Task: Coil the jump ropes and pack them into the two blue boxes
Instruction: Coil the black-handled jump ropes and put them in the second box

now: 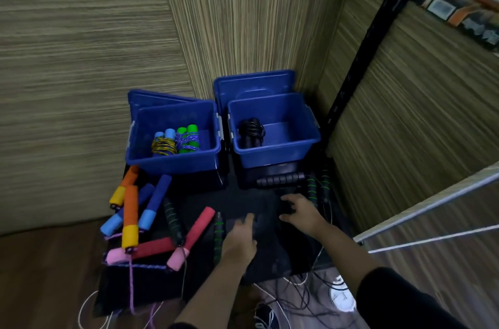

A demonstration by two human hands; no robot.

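1. Left hand: palm down, reaching forward, fingers loosely extended and blurred; whether it grips anything cannot be told.
2. Right hand: palm down, farther forward than the left, fingers spread and slightly bent.
3. Forearms: both bare, converging forward; a dark sleeve covers the right upper arm.

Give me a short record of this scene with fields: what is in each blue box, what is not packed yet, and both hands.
left box: two coiled ropes, blue handles and green handles
right box: one coiled black rope
unpacked: colourful foam-handled ropes on the left of the black table; black ropes with green-ringed handles on the right
left hand: over the table, grip unclear
right hand: over the table, grip unclear
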